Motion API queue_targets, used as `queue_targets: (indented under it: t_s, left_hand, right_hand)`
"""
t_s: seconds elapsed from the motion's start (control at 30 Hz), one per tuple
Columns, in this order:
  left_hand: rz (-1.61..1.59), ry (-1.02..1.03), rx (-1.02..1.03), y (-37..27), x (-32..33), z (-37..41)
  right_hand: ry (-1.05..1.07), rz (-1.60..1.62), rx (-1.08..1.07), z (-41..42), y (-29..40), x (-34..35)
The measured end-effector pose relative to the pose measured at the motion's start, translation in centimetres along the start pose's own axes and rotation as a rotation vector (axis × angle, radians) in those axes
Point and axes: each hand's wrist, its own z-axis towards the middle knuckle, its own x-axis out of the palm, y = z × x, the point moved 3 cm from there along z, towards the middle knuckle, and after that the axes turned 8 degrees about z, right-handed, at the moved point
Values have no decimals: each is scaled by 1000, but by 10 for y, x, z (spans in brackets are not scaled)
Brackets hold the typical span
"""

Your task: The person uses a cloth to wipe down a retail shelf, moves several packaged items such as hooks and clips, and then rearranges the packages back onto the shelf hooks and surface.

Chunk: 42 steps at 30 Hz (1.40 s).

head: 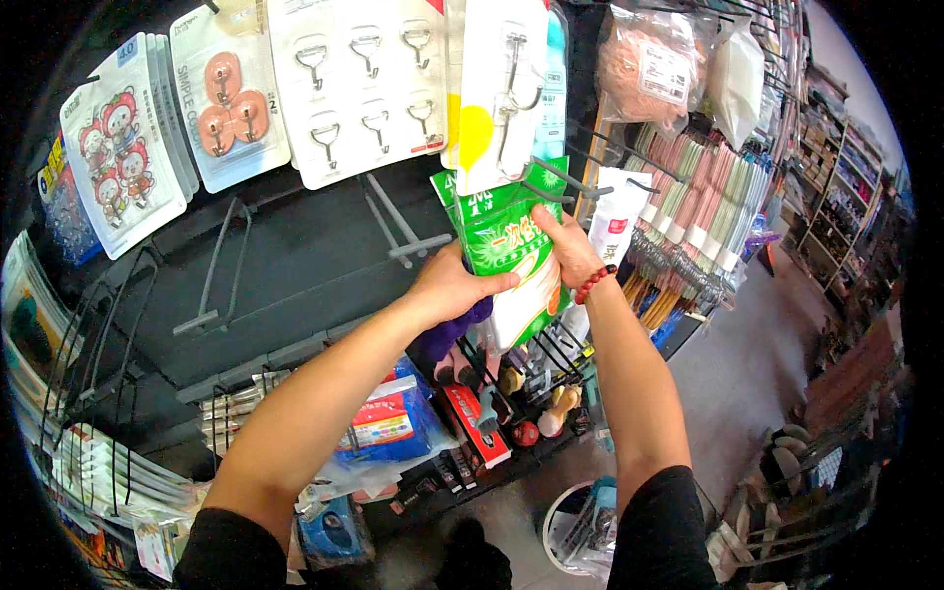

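Note:
A green and white plastic packet [516, 295] with a picture of a gloved hand is between my two hands, just below hanging hook cards. My left hand [461, 284] grips its left edge, thumb across the front; something purple and soft [453, 328] shows beneath that hand. My right hand [564, 243], with a red bead bracelet [594, 284] at the wrist, holds the upper right side. More green packaging shows behind the packet's top left. Metal display prongs [564, 184] cross near the packet's top. A blister card with a long metal hook [509, 96] hangs directly above.
Cards of wall hooks [369, 88] hang along the top. Bare display prongs [214, 273] stick out at left. Bundled clothes hangers [686, 192] hang at right. Brushes and a red box [476, 428] lie below. A round bin [582, 527] stands on the floor.

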Motion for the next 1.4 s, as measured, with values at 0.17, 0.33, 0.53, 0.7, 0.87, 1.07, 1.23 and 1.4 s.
queue_targets:
  t_s: [0.17,0.33,0.53,0.7,0.87,1.07,1.23,1.4]
  left_hand:
    - [-136,-8,-44,-32,11,-35]
    - [-203,20,-1,-59,31,-56]
    - [-316,25,-59,-83,47,-73]
    - [-321,62,-87,-89,46,-81]
    - [-314,134,-46,-115,47,-95]
    - [-341,86,-55,-119,51,-105]
    - [-302,97,2,-135,57,-113]
    - [-196,48,94,-129,76,-133]
  right_hand:
    - [-39,-80,68,-40,25,11]
    - [-65,-120,84,-73,47,14]
    - [-67,-208,72,-106,76,25]
    - [-50,-217,118,-119,89,35]
    - [-87,-244,135,-141,106,43]
    - [-51,-251,142,-155,111,47]
    - [-79,-231,114,-165,120,43]
    - [-79,-182,163,-193,115,33]
